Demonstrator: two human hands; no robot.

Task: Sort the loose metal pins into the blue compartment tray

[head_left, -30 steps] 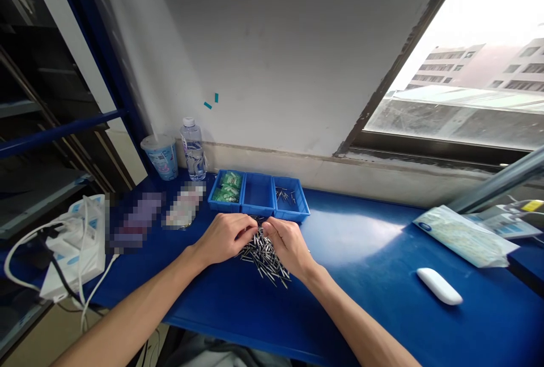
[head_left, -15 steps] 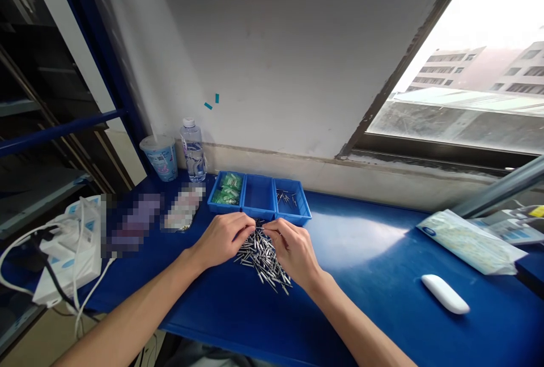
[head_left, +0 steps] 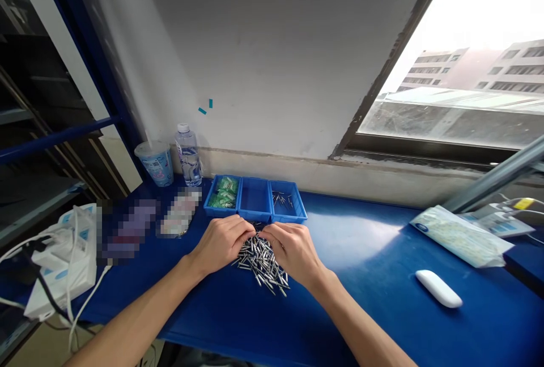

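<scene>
Our two hands bend close together over a heap of shiny metal pins.
Our left hand [head_left: 223,244] and our right hand [head_left: 293,248] have curled fingers, with the tips near each other, but we cannot tell if they pinch a pin, because the spot is too small to see. The metal pins [head_left: 263,268] lie in a messy heap on the blue table [head_left: 361,304], under and between our hands. Just behind the heap, three blue bins [head_left: 255,214] stand side by side. The left bin has green packets [head_left: 225,191], and the right one has a few loose pins [head_left: 283,200]. Farther back on the left, a clear bottle [head_left: 188,157] stands beside a blue and white tub [head_left: 156,166]. Well off to the right lies a smooth white thing [head_left: 438,289].
</scene>
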